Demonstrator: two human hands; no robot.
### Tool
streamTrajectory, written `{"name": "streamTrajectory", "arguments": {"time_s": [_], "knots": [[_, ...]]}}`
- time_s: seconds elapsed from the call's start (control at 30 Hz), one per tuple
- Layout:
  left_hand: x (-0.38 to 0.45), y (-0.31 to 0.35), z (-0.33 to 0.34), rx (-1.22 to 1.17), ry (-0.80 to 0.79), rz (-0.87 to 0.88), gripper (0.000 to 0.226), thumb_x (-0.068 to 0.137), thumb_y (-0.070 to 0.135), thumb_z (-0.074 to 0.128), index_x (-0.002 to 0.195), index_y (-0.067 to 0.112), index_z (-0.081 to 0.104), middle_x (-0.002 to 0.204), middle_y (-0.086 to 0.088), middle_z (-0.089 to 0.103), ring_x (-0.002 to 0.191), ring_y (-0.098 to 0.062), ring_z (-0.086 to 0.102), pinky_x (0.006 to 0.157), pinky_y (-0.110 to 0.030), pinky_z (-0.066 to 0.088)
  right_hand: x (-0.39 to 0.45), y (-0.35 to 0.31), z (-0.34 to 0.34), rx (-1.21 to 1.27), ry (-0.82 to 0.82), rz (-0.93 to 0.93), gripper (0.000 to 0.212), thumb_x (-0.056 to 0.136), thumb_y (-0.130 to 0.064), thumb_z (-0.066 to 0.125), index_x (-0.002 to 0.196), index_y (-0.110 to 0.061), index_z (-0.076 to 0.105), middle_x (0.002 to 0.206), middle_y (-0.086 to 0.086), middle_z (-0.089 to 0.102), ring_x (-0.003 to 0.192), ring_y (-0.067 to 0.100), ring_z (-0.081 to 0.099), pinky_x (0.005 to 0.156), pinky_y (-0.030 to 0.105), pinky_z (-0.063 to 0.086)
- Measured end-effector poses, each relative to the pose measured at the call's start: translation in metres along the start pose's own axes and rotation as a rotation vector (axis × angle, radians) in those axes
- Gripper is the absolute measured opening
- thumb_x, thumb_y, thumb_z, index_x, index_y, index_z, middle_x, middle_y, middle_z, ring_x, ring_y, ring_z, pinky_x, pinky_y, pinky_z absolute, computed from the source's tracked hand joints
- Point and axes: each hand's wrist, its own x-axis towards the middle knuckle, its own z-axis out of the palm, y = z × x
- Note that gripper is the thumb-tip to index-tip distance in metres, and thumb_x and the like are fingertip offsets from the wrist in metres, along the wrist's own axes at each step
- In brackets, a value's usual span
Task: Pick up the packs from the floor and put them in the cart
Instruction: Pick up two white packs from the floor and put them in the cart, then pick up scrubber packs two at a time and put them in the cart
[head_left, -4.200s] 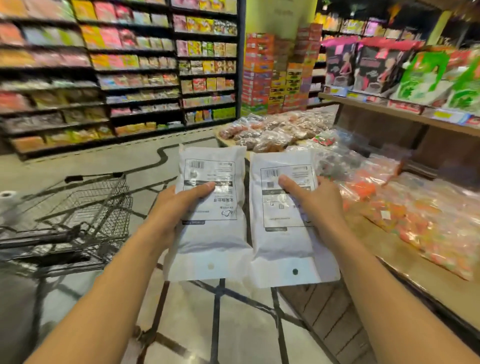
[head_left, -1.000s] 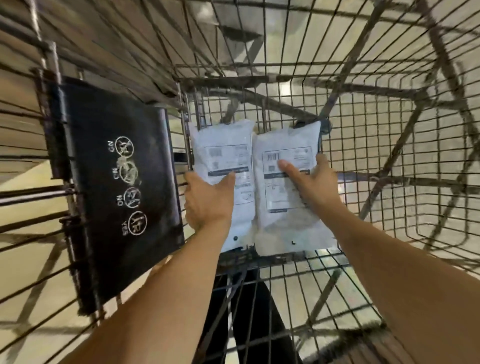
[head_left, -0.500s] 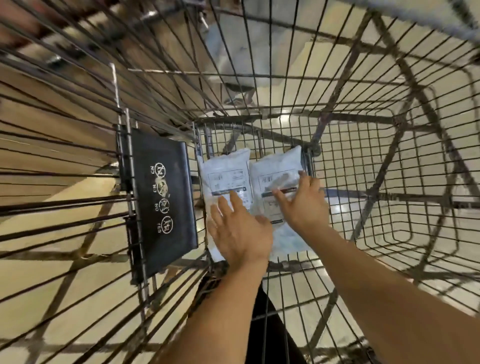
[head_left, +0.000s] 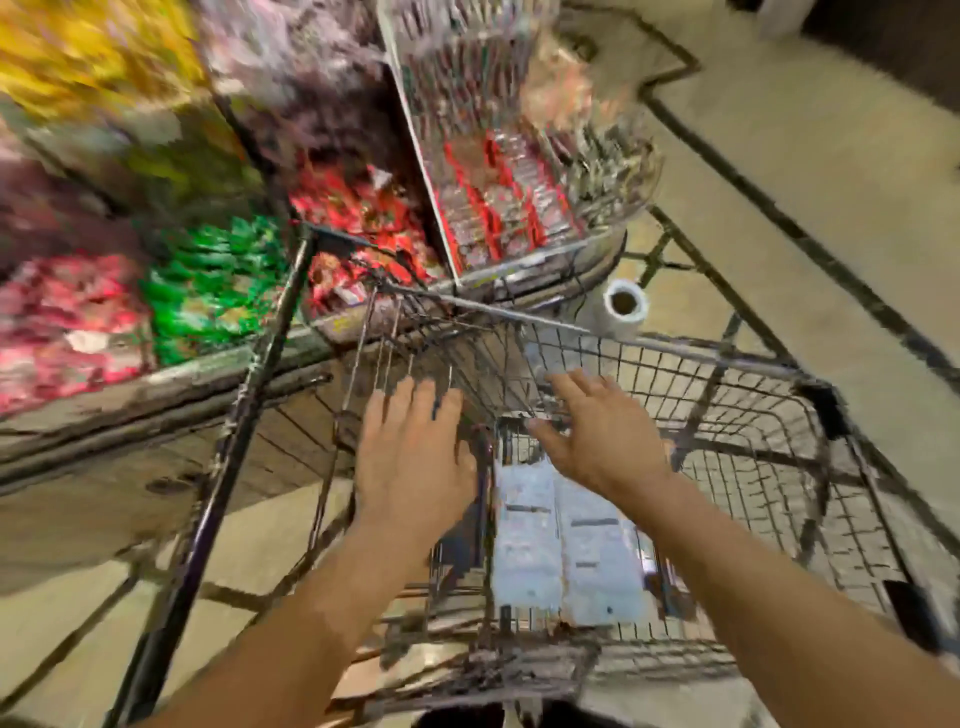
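Note:
Two white packs lie flat side by side on the bottom of the wire cart (head_left: 727, 358): the left pack (head_left: 524, 535) and the right pack (head_left: 597, 551). My left hand (head_left: 410, 457) hovers above the cart's near left side with fingers spread, holding nothing. Over the basket, my right hand (head_left: 592, 436) is also spread and empty, above the packs and apart from them. The picture is blurred by head motion.
A low display shelf (head_left: 156, 374) with red, green and pink snack bags runs along the left. A wire rack (head_left: 498, 171) of red packets stands beyond the cart. A white roll (head_left: 623, 306) sits by the cart's far rim. Tiled floor (head_left: 805, 182) lies to the right.
Both hands have let go of the two packs, which now lie in the cart, and have lifted up and out. The view has swung up toward the shelves.

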Motion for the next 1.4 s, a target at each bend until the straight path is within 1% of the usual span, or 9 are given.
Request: {"name": "streamTrajectory", "arguments": {"time_s": [0.1, 0.2, 0.5, 0.57, 0.7, 1.0, 1.1, 1.27, 1.4], "knots": [[-0.023, -0.035, -0.056, 0.046, 0.199, -0.096, 0.058, 0.086, 0.044, 0.057, 0.137, 0.017, 0.061, 0.139, -0.011, 0.061, 0.135, -0.033, 0.05, 0.115, -0.052, 0.034, 0.001, -0.029, -0.063, -0.061, 0.11, -0.149, 0.065, 0.102, -0.06, 0.046, 0.155, -0.022, 0.04, 0.148, 0.006, 0.052, 0.133, 0.032, 0.05, 0.095, 0.045, 0.054], [-0.056, -0.067, -0.109, 0.069, 0.283, -0.239, 0.054, 0.084, 0.047, 0.054, 0.125, 0.014, 0.066, 0.122, -0.013, 0.067, 0.121, -0.035, 0.058, 0.107, -0.051, 0.042, -0.002, -0.065, -0.117, -0.094, 0.186, -0.287, 0.068, 0.101, -0.061, 0.049, 0.155, -0.022, 0.04, 0.15, 0.006, 0.051, 0.135, 0.034, 0.048, 0.099, 0.047, 0.052], [-0.214, -0.157, -0.194, 0.195, 0.43, -0.626, 0.054, 0.08, 0.046, 0.062, 0.12, 0.011, 0.072, 0.12, -0.016, 0.07, 0.118, -0.038, 0.061, 0.102, -0.052, 0.041, -0.044, -0.233, -0.194, -0.162, 0.303, -0.719, 0.062, 0.099, -0.058, 0.05, 0.15, -0.023, 0.045, 0.144, 0.005, 0.054, 0.131, 0.034, 0.051, 0.095, 0.045, 0.049], [-0.256, -0.179, -0.207, 0.221, 0.432, -0.723, 0.051, 0.083, 0.047, 0.065, 0.121, 0.014, 0.07, 0.123, -0.015, 0.069, 0.12, -0.037, 0.06, 0.104, -0.053, 0.041, -0.063, -0.276, -0.195, -0.153, 0.31, -0.804, 0.06, 0.098, -0.056, 0.052, 0.148, -0.022, 0.048, 0.141, 0.004, 0.057, 0.129, 0.033, 0.053, 0.093, 0.046, 0.051], [-0.34, -0.225, -0.219, 0.246, 0.478, -0.876, 0.053, 0.081, 0.05, 0.053, 0.114, 0.013, 0.072, 0.11, -0.014, 0.072, 0.107, -0.037, 0.065, 0.095, -0.051, 0.047, -0.104, -0.362, -0.187, -0.144, 0.295, -0.939, 0.058, 0.093, -0.055, 0.047, 0.141, -0.023, 0.055, 0.133, 0.006, 0.062, 0.122, 0.034, 0.059, 0.087, 0.046, 0.054], [-0.546, -0.333, -0.205, 0.266, 0.564, -1.173, 0.049, 0.089, 0.049, 0.062, 0.125, 0.017, 0.069, 0.122, -0.01, 0.071, 0.118, -0.032, 0.063, 0.1, -0.048, 0.046, -0.232, -0.585, -0.134, -0.105, 0.279, -1.279, 0.061, 0.093, -0.057, 0.044, 0.142, -0.021, 0.054, 0.132, 0.006, 0.062, 0.119, 0.034, 0.059, 0.088, 0.044, 0.054], [-0.612, -0.368, -0.2, 0.245, 0.546, -1.259, 0.051, 0.09, 0.049, 0.061, 0.13, 0.018, 0.066, 0.13, -0.01, 0.068, 0.124, -0.032, 0.059, 0.104, -0.048, 0.042, -0.276, -0.652, -0.116, -0.085, 0.264, -1.347, 0.06, 0.097, -0.057, 0.045, 0.145, -0.022, 0.051, 0.136, 0.007, 0.061, 0.122, 0.033, 0.059, 0.088, 0.043, 0.054], [-0.694, -0.421, -0.192, 0.272, 0.509, -1.353, 0.053, 0.084, 0.05, 0.052, 0.119, 0.015, 0.071, 0.113, -0.011, 0.072, 0.108, -0.035, 0.065, 0.094, -0.048, 0.047, -0.322, -0.74, -0.084, -0.023, 0.239, -1.436, 0.058, 0.1, -0.054, 0.052, 0.149, -0.024, 0.048, 0.139, 0.005, 0.059, 0.125, 0.031, 0.058, 0.086, 0.042, 0.054], [-0.74, -0.459, -0.18, 0.28, 0.484, -1.421, 0.057, 0.085, 0.052, 0.049, 0.122, 0.014, 0.07, 0.117, -0.011, 0.071, 0.112, -0.034, 0.064, 0.097, -0.048, 0.046, -0.343, -0.804, -0.059, -0.022, 0.209, -1.503, 0.06, 0.1, -0.055, 0.049, 0.151, -0.025, 0.045, 0.139, 0.004, 0.057, 0.127, 0.029, 0.055, 0.089, 0.042, 0.055]]}}
